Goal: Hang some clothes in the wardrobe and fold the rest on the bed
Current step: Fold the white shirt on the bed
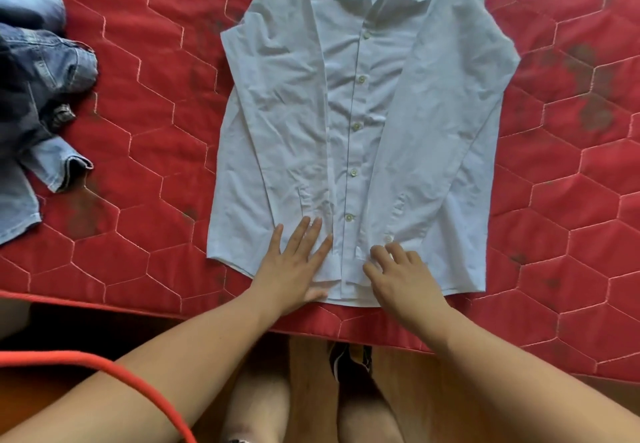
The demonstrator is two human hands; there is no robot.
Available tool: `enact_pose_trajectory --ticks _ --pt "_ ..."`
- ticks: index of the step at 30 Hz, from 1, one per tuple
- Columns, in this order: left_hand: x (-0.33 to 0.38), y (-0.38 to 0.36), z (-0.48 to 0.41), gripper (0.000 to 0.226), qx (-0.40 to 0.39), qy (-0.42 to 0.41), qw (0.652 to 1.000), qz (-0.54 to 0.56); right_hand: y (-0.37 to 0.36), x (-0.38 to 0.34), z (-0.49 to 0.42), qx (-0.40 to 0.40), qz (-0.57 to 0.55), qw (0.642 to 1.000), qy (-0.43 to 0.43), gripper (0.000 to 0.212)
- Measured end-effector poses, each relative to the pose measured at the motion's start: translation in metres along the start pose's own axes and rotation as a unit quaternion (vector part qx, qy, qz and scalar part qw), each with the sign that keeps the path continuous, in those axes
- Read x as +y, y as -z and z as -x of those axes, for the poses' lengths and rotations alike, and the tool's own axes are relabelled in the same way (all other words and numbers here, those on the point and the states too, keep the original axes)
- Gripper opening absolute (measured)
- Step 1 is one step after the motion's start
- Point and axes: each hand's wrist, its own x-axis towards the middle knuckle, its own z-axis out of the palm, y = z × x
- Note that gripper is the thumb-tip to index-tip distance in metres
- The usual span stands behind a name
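Note:
A pale blue button-up shirt lies face up and buttoned on the red quilted mattress, collar away from me, both long sleeves folded in along its front. My left hand lies flat with straight fingers on the hem, left of the button line. My right hand rests on the hem at the right sleeve cuff, its fingers bent and pressing the cloth. Neither hand lifts the shirt.
A heap of denim clothes sits at the mattress's left edge. The near mattress edge runs just behind my wrists. A red cord crosses the lower left over the wooden floor, where my legs stand.

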Motion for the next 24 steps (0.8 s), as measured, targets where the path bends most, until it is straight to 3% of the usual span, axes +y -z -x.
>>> enact_pose_trajectory --ticks 4,7,13,17,22,24 --pt "0.002 0.007 0.008 0.12 -0.018 0.013 1.0 -0.009 0.004 0.0 0.014 -0.075 0.031 0.997 0.001 0.053" --pt "0.0 0.006 0.011 0.115 -0.015 -0.001 1.0 -0.009 0.0 0.003 0.023 -0.103 0.058 0.993 -0.009 0.068" --pt "-0.013 0.002 0.017 0.055 0.075 -0.056 0.995 -0.032 -0.004 0.007 0.026 -0.048 0.097 0.993 0.054 0.053" --pt "-0.009 -0.004 0.015 0.053 0.101 -0.066 0.991 -0.064 -0.001 0.005 0.022 -0.042 0.096 0.994 0.042 0.058" --pt "-0.014 0.005 0.019 0.057 0.074 -0.042 0.995 -0.044 0.007 0.007 0.015 -0.035 0.091 0.995 0.013 0.037" --pt "-0.023 0.017 0.019 0.057 0.073 -0.043 0.996 -0.036 0.021 0.012 0.009 -0.035 0.09 0.995 0.019 0.038"
